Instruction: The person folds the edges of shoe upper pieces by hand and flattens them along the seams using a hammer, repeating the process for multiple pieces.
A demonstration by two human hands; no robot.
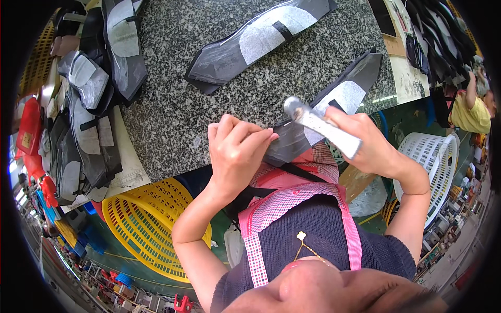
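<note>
My left hand (237, 148) pinches and presses down the near edge of a dark grey fabric piece with a white patch (339, 91) that lies on the speckled granite table (182, 115). My right hand (365, 141) is closed around a metal tool wrapped in pale tape (323, 128), its rounded head raised just above the fabric near my left fingertips. Another dark piece with a white patch (250, 44) lies further back on the table.
A heap of similar dark pieces (88, 104) is stacked at the table's left end. A yellow basket (143, 224) stands below left, a white basket (433, 156) at right. Another person in yellow (472, 112) works at far right.
</note>
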